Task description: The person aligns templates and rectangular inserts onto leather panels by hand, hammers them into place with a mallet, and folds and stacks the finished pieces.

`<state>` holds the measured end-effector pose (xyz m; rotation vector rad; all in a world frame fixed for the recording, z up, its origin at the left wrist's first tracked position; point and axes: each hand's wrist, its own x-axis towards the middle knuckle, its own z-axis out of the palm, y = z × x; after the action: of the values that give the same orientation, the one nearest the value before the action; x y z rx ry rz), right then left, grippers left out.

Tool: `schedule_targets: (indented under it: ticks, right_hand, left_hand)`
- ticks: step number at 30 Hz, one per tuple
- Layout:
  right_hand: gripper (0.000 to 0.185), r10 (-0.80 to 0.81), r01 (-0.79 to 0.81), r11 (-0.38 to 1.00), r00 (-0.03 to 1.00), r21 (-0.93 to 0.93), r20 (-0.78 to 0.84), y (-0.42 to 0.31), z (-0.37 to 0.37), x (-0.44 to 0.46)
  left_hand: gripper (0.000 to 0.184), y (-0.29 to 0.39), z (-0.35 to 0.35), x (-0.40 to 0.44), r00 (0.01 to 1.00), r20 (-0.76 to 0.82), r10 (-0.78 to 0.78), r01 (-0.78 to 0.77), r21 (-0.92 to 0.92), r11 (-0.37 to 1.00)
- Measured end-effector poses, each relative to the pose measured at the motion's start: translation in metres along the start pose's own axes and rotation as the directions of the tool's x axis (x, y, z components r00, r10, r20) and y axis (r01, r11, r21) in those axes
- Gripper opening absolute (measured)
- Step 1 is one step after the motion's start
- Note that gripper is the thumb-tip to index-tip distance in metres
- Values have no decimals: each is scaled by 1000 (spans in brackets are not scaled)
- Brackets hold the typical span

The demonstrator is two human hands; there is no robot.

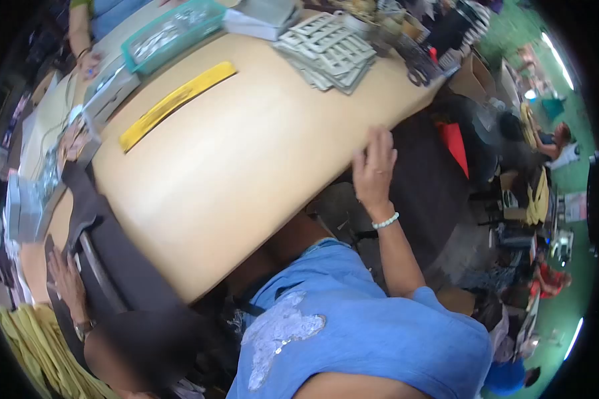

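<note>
Table (233, 153) beneath basket (180, 51) of shiny pieces (172, 38)

The single head-worn view faces forward and down (tipped well sideways) over the table (226, 159) close below.

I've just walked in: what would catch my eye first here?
Probably the bright yellow strip on the pale tabletop, toward its far left. Next, the turquoise basket of shiny things beyond it, with pale slotted sheets piled farther right. Then the right hand, open by the near edge, with a pale beaded bracelet at the wrist.
</note>
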<state>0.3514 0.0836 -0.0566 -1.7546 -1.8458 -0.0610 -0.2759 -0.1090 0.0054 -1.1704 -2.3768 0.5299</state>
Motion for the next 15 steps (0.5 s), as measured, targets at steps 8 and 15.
schedule_targets:
  ticks: [8,15]
  right_hand:
    - [51,261,-248,926,965,-286,8,159,42,16]
    - [40,238,-234,969,970,-84,48,177,62,11]
  left_hand:
    - [55,90,-130,-35,915,-402,-41,-74,-267,961]
    - [56,240,-208,-114,965,-261,33,-224,-747,625]
